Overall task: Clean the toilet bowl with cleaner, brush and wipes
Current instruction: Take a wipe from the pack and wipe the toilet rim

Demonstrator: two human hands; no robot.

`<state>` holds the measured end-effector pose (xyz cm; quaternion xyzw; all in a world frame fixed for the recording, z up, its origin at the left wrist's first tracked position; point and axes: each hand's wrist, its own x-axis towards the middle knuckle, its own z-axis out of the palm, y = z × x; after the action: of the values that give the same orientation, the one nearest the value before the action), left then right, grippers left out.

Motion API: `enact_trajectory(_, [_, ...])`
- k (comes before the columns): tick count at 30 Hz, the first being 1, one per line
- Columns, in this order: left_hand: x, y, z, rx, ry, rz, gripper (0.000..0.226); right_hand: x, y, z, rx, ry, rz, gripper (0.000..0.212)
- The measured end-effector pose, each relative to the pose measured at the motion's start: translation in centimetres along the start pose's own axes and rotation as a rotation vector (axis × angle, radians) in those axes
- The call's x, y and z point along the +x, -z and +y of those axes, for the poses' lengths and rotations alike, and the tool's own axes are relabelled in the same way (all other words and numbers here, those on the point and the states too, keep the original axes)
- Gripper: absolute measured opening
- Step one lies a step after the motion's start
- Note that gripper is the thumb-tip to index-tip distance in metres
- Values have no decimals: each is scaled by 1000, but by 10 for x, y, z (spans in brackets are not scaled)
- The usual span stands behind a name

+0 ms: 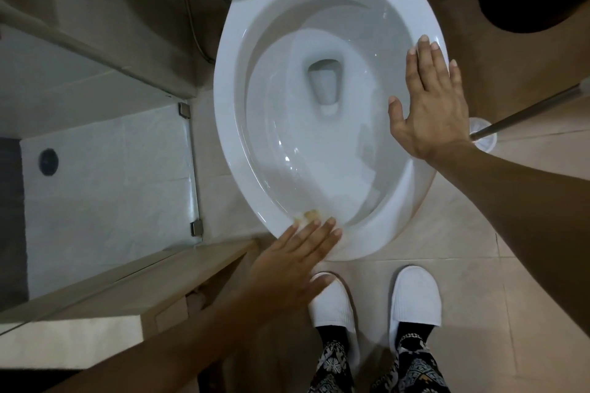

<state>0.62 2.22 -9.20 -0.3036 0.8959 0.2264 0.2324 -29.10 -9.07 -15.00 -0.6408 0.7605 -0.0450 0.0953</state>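
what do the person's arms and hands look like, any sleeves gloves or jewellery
Both arms are bare as far as the view shows, with no sleeves in sight. The left hand and right hand wear no gloves, and no rings, watch or bracelets show on the fingers or wrists. The nails look short and unpainted. The left hand is slightly blurred, so fine detail there is hard to tell.

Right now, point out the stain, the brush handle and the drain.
stain [308,215], head view, on the brownish patch at the near rim.
brush handle [526,114], head view, mid metal shaft.
drain [324,82], head view, centre of the opening.
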Motion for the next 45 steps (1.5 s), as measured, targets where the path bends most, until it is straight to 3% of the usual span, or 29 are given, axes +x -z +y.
enact_trajectory(5, [-23,-10,-28,147,-82,64,63,0,-1,-1,8,-2,8,72])
enact_trajectory(12, [-18,-16,-20,140,-116,98,62,-1,-1,-2,20,-4,20,72])
enact_trajectory(18, [-26,-12,-66,31,102,123,61,-1,-1,-1,23,-8,23,72])
enact_trajectory(27, [-10,14,-120,-123,279,227,63,0,-1,-1,33,-5,19,72])
enact_trajectory(36, [62,77,-205,-112,333,288,70,0,0,-3,26,-15,26,73])
enact_trajectory(45, [123,126,-232,-46,365,336,63,-1,1,-3,57,-22,34,74])
